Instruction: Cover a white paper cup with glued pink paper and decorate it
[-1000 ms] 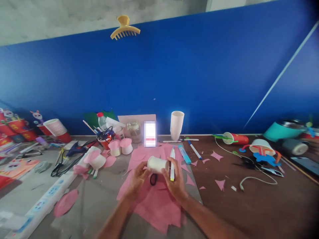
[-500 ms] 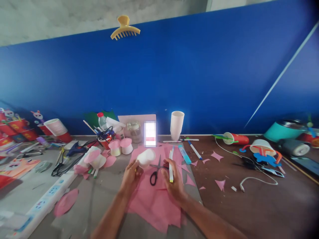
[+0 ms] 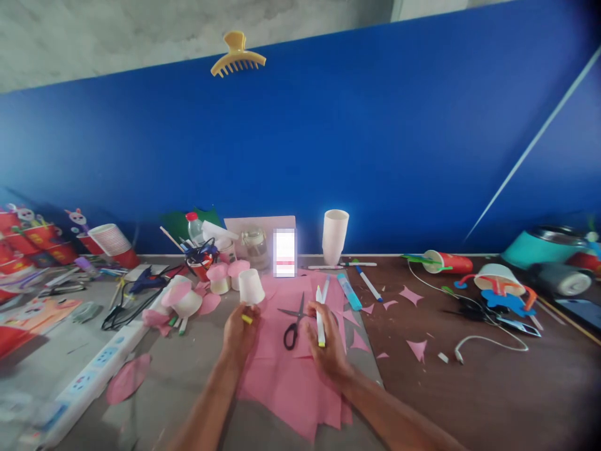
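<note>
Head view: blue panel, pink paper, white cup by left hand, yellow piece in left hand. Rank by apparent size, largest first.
1. Blue panel
2. Pink paper
3. White cup
4. Yellow piece, maybe partly hidden by the left hand

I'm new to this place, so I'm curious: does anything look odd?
A yellow hair claw sits at the top of the blue partition, an unusual perch. At right, a red cup lies on its side.

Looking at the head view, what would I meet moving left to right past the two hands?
Power strip, left hand holding a yellow cap, scissors, right hand holding a white marker, blue-and-white marker, white cable.
</note>
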The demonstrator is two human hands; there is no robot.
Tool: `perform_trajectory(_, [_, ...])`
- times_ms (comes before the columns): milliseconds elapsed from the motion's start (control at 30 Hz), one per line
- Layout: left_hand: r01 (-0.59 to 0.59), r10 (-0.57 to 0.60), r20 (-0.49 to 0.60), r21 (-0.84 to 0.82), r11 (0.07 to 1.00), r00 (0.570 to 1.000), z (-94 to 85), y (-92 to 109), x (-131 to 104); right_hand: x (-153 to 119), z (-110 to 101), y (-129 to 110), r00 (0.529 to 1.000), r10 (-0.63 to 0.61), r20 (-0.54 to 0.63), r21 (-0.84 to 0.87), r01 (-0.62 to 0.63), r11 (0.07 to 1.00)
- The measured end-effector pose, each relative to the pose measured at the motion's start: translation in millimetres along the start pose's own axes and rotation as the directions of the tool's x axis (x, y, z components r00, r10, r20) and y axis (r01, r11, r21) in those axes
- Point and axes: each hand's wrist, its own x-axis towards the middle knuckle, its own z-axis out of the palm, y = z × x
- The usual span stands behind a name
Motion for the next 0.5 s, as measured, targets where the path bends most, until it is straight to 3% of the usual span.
perform_trajectory(167, [0.005,-0.008,-0.081,-0.036,0.999,0.997,0.4,4.0,-0.6,-1.2,2.1,1.3,1.0,0.014,-0.014,-0.002,-0.014,1.0])
perform_trajectory(500, [-0.005,0.001,-0.099,-0.041,0.999,0.995,-2.7,8.6,2.0,-0.3,0.1,0.6,1.0,0.014,0.002,0.025,-0.014,1.0])
